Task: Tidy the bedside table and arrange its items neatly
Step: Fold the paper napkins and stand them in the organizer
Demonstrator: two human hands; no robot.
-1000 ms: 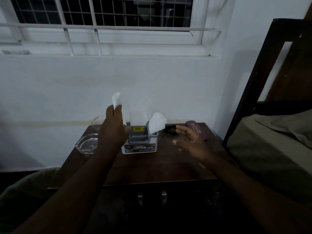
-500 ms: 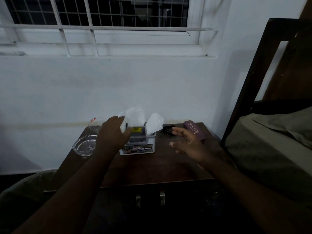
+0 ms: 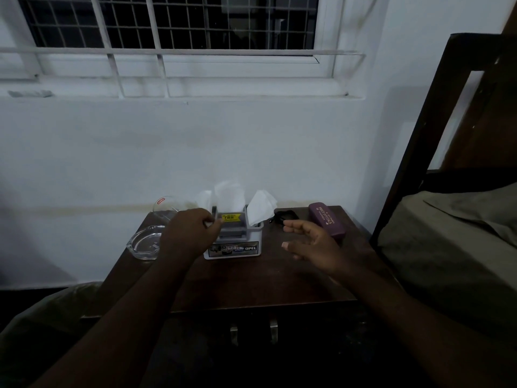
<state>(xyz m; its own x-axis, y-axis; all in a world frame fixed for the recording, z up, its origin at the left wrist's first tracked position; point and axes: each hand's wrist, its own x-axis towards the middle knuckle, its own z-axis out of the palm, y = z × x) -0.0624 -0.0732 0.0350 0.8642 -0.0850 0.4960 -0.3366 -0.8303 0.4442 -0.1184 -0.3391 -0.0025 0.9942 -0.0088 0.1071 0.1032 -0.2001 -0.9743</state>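
A white plastic holder point(image 3: 235, 242) marked OPEL stands at the back middle of the dark wooden bedside table point(image 3: 251, 281). White tissues stick up from it: one at its left point(image 3: 205, 198), one at its right point(image 3: 260, 207). My left hand point(image 3: 193, 233) rests against the holder's left side, fingers curled at the base of the left tissue. My right hand point(image 3: 310, 242) hovers open above the table, right of the holder, holding nothing. A maroon glasses case point(image 3: 326, 218) lies at the back right. A small black item point(image 3: 284, 215) lies between holder and case.
A clear glass ashtray point(image 3: 144, 243) sits on the table's left edge, with a clear glass point(image 3: 165, 210) behind it. A white wall and barred window point(image 3: 173, 23) rise behind. A bed point(image 3: 453, 228) with a dark headboard stands close on the right. Drawer handles point(image 3: 253, 330) show below.
My left hand has come down from holding a tissue up in the air to the holder's left side, and the tissue now stands in the holder. The right hand has barely moved.
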